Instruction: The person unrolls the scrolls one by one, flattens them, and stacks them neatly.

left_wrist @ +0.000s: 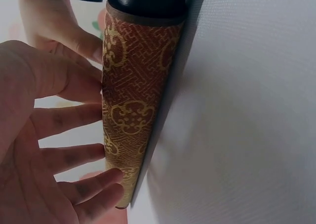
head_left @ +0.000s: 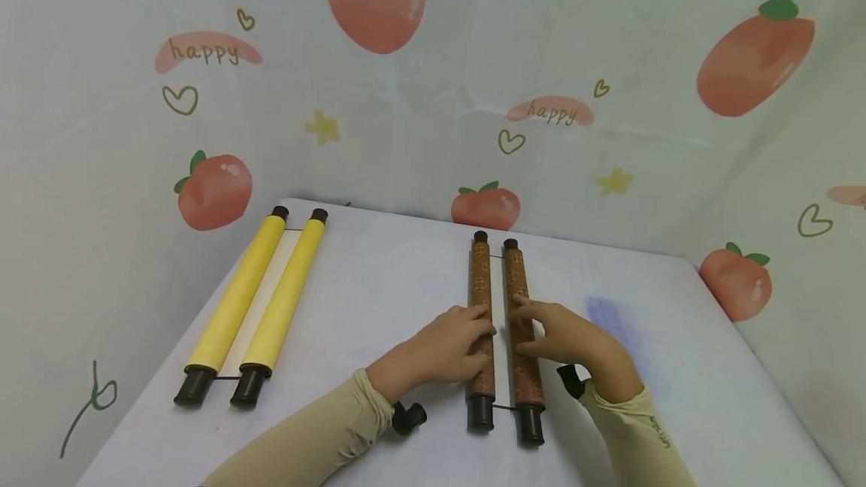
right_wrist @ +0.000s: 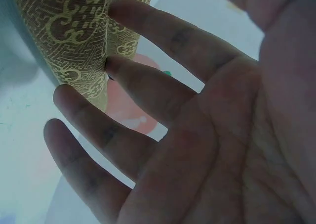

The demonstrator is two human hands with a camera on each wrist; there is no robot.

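Observation:
A brown scroll with a gold pattern (head_left: pixel 481 276) lies partly rolled on the white table, its two rollers side by side with a narrow white strip between them. My left hand (head_left: pixel 440 346) rests on the left roller, thumb toward the near end. In the left wrist view its extended, spread fingers (left_wrist: pixel 74 117) touch the brown cloth of the scroll (left_wrist: pixel 133 80). My right hand (head_left: pixel 567 337) lies over the right roller. In the right wrist view, the spread fingers (right_wrist: pixel 148 93) have some tips against the patterned cloth; the thumb is mostly out of frame.
To the left lies a yellow scroll (head_left: pixel 237 307) with black end knobs, also partly rolled. Behind the table (head_left: pixel 379 269) hangs a white cloth (head_left: pixel 419 119) printed with fruit and hearts. A purple stain (head_left: pixel 612 325) marks the tabletop beyond my right hand.

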